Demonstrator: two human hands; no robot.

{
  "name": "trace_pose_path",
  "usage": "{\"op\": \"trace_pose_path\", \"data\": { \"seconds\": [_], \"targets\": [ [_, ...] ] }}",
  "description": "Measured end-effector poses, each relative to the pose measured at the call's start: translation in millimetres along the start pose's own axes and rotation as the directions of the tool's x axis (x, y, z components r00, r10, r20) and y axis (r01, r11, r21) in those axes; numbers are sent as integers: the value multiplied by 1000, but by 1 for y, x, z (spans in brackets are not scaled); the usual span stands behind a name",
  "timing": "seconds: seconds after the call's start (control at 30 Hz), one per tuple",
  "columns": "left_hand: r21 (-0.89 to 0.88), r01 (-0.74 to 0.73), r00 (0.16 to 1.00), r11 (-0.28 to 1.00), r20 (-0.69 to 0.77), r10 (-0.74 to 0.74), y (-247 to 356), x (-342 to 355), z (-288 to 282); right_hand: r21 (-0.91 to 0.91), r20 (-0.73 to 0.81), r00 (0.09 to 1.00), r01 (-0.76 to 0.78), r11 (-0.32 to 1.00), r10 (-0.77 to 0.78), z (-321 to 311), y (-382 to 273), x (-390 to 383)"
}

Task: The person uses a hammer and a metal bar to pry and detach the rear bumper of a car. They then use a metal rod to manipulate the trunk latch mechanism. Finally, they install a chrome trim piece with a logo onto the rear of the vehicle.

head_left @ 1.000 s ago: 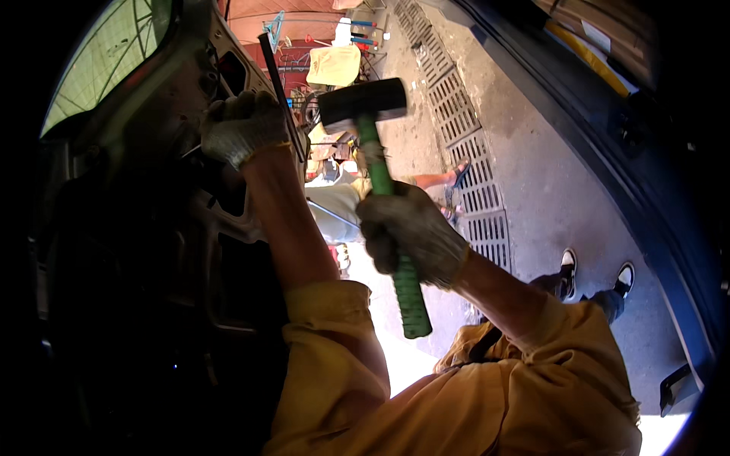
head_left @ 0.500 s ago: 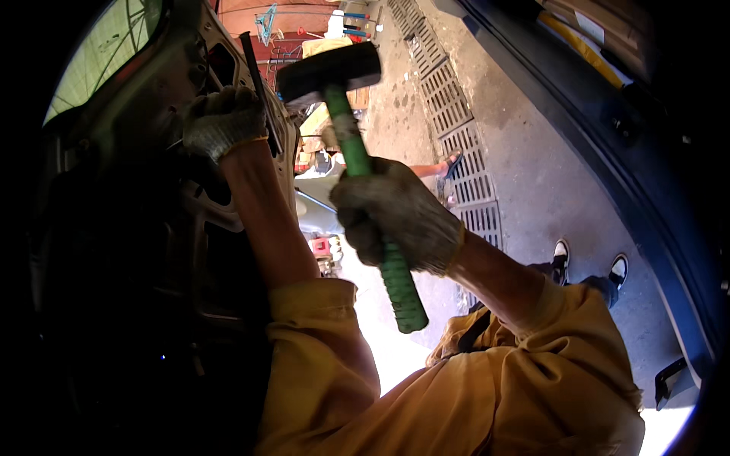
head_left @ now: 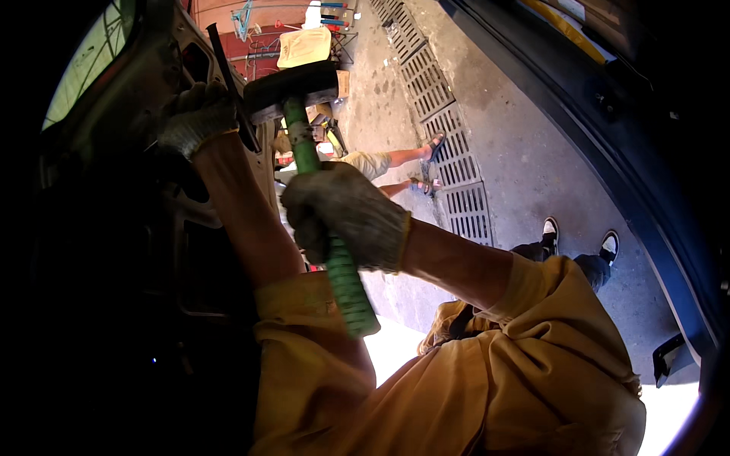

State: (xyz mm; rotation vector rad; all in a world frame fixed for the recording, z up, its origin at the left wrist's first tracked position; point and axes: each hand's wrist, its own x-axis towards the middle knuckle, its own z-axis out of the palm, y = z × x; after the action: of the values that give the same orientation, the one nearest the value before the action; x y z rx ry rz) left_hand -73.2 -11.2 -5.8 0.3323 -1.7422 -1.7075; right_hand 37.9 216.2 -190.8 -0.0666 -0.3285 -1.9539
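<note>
1 hammer (head_left: 300, 137): dark, blocky head (head_left: 293, 85), green ribbed handle (head_left: 351, 292).

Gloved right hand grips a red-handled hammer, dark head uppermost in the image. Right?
No: the handle is green, not red, as the head camera view shows. The gloved right hand does grip the hammer, its dark head uppermost.

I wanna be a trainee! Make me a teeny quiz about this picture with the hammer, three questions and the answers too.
1. Which hand grips the green-handled hammer?
2. True or false: the left hand wears a glove.
3. Which of these runs along the ground?
A) a wooden ladder
B) a slotted grate
C) a garden hose

Key:
1. The right hand.
2. True.
3. B.
</note>
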Motion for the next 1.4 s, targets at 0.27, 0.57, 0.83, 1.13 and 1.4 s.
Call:
{"op": "trace_pose_path", "data": {
  "seconds": [0.27,0.57,0.83,1.13,1.4],
  "targets": [
    [-8,-63,997,998,-55,62,28,-24,-2,-42,-526,547,748,662,-651,-152,-118,-37],
    [-25,-26,996,999,89,29,33,30,-22,-80,-65,998,-32,996,27,1,-6,-12],
    [-95,-27,975,995,215,48,-86,-99,31,-64,-812,557,211,975,-173,-159,-20,-167],
    [257,729,683,634,-314,-659,-328,-369,-23,-380,-818,482,-42,924,-315,-181,5,-241],
    [280,926,345,254,-347,-872,-349,-519,-129,-729,-571,81,408,550,-817,-192,-163,-249]
  ]
}}
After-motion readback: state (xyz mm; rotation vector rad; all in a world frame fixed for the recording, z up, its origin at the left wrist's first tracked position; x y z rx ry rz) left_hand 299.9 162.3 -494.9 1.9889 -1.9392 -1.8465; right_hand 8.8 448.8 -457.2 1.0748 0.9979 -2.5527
